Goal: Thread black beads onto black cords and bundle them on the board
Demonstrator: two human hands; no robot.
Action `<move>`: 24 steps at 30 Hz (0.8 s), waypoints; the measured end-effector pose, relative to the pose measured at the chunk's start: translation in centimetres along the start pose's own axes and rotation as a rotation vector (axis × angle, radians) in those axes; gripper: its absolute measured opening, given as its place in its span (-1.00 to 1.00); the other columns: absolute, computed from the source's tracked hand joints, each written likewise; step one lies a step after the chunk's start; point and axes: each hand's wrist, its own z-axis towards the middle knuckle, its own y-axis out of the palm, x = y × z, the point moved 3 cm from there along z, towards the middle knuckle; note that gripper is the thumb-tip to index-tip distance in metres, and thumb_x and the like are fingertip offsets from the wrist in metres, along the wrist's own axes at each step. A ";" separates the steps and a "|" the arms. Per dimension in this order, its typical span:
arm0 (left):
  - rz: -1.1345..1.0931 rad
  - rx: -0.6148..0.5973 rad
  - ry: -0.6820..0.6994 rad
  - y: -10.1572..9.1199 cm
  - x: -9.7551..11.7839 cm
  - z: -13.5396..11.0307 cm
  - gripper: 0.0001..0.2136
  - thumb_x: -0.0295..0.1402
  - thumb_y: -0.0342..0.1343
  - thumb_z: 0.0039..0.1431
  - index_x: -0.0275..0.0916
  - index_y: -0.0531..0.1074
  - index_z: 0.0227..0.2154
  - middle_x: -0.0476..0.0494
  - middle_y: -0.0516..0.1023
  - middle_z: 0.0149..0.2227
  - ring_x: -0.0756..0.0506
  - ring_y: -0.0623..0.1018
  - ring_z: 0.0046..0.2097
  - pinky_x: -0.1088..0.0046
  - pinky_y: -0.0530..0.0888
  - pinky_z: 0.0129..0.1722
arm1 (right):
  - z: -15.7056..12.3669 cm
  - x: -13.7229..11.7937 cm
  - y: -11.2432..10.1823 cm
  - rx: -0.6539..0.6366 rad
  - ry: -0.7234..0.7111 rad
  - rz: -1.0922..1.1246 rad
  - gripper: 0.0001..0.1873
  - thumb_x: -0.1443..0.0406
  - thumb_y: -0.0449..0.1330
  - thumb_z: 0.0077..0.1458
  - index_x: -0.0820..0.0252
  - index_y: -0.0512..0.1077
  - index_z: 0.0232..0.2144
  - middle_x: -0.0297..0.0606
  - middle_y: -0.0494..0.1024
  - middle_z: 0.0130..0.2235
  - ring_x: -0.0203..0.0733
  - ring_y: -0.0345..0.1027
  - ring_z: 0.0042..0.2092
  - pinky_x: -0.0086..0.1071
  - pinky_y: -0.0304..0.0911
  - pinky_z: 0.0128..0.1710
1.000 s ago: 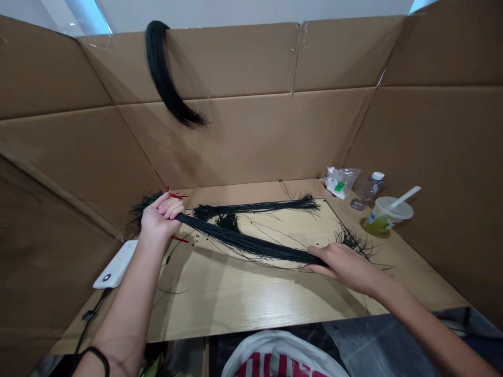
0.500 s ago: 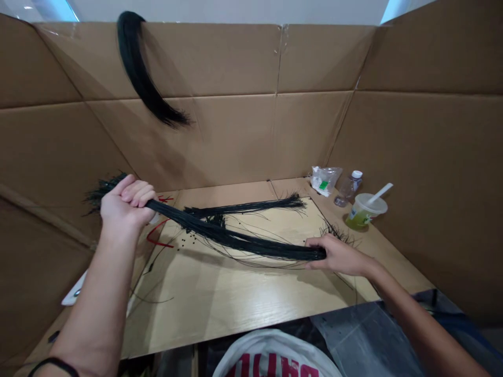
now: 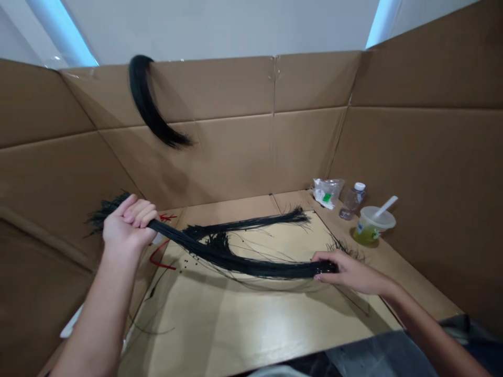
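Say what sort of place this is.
Probably a makeshift handwork station: a wooden table walled in by cardboard panels, a bundle of thin black strands held between left hand and right hand, a drink cup.

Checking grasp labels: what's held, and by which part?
One bundle of black strands: left hand fisted near its left end, right hand closed on its right end.

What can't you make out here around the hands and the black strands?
Head view only.
- Part of the bundle: hidden inside the left hand.
- Its right end: covered by the right hand.
- The white item, lower left: mostly behind the left forearm.
- The bottle label: too small to read.
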 end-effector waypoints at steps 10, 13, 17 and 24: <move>0.044 0.201 0.120 -2.7 0.2 9.4 -0.56 -0.48 -0.11 0.51 -0.15 -0.06 -0.55 0.15 0.05 -0.68 0.10 0.09 -0.68 0.56 0.15 -0.68 | 13.9 -1.3 -9.3 0.048 -0.176 -0.250 -0.46 -0.14 0.16 0.30 0.14 0.57 -0.02 -0.04 0.67 -0.01 0.16 0.50 0.03 -0.17 0.34 0.06; 0.082 0.322 0.143 -5.8 -1.0 14.2 -0.56 -0.45 -0.10 0.52 -0.18 0.04 -0.57 0.14 0.08 -0.65 0.11 0.14 -0.65 0.57 0.23 -0.63 | 21.4 0.1 -11.1 0.061 -0.282 -0.355 -0.48 -0.15 0.08 0.35 0.14 0.55 -0.14 -0.09 0.69 -0.14 0.08 0.53 -0.10 -0.23 0.34 -0.08; 0.172 0.549 0.152 -12.0 -3.9 20.4 -0.78 -0.25 0.10 0.49 -0.29 0.47 -0.25 -0.01 0.50 -0.36 0.04 0.47 -0.44 0.51 0.50 -0.42 | 31.4 4.6 -11.8 0.071 -0.339 -0.482 -0.59 -0.06 0.08 0.34 0.09 0.52 -0.19 -0.16 0.70 -0.22 0.00 0.54 -0.20 -0.27 0.34 -0.17; 0.462 0.863 -0.076 -21.3 -9.2 25.3 -0.63 -0.20 0.22 0.41 -0.25 0.45 0.18 -0.27 0.53 0.16 -0.22 0.60 0.07 0.07 0.61 0.04 | 39.6 12.7 -10.0 0.088 -0.277 -0.637 -0.69 0.13 0.06 0.35 0.08 0.57 -0.11 -0.11 0.71 -0.09 0.06 0.56 -0.10 -0.22 0.33 -0.13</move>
